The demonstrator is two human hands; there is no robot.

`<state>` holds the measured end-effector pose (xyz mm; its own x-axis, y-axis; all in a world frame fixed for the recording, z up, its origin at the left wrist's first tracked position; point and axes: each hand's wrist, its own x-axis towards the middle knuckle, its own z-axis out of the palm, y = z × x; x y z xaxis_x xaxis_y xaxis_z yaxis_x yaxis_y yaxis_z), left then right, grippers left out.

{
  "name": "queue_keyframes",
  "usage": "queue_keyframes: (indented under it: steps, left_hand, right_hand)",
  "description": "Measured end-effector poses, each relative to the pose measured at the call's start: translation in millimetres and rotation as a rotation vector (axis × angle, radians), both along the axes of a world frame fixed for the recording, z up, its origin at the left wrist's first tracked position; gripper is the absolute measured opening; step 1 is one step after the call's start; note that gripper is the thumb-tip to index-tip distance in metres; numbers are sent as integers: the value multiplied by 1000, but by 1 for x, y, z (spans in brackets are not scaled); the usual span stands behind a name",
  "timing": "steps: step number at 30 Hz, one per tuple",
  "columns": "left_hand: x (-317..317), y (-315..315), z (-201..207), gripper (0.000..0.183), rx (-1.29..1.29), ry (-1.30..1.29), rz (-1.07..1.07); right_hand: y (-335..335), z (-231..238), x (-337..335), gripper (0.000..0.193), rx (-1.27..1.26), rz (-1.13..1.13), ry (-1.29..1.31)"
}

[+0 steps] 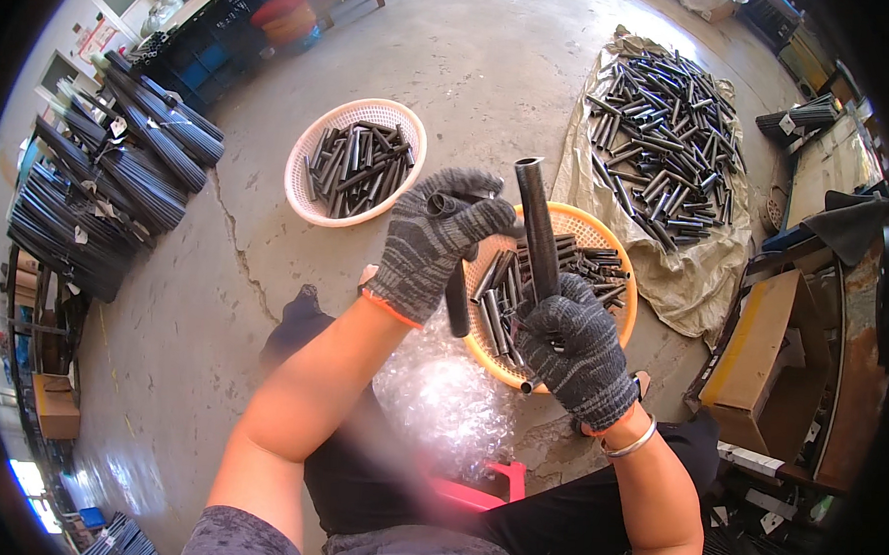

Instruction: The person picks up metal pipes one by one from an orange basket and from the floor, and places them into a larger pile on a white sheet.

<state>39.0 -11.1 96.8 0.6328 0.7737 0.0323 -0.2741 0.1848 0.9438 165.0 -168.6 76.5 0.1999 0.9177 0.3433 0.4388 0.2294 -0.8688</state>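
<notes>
Here, right fingers [554,322] clamp one tube [537,232], projecting above — left fingers [489,216] grip another tube [457,303].

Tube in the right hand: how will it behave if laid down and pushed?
Likely stiff: the tube juts straight from the right hand. Probably apt to roll, as it looks round. Perhaps light for its size, being hollow at the top.

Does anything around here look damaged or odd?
Yes: a long, jagged crack runs through the grey floor, left of the pale basket. It stands out as a dark, uneven line.
</notes>
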Motion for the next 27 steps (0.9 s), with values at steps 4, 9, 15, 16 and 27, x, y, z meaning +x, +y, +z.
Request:
queue_keyframes:
  steps: [4, 9, 15, 16, 27]
  left_hand:
    - [4, -12, 2, 30, 158, 188, -188]
    - [0, -11, -4, 27, 604, 411, -195]
    - [9, -22, -7, 23, 1285, 554, -82]
    - [12, -24, -8, 21, 1303, 543, -91]
    - [13, -36, -7, 21, 1340, 572, -174]
  right_hand:
    - [-6, -5, 2, 12, -121, 20, -271]
    - [-5, -2, 21, 15, 19, -43, -281]
    - [0, 19, 32, 18, 207, -200, -16]
    - [0, 21, 33, 18, 238, -199, -62]
    - [-6, 22, 26, 20, 112, -179, -184]
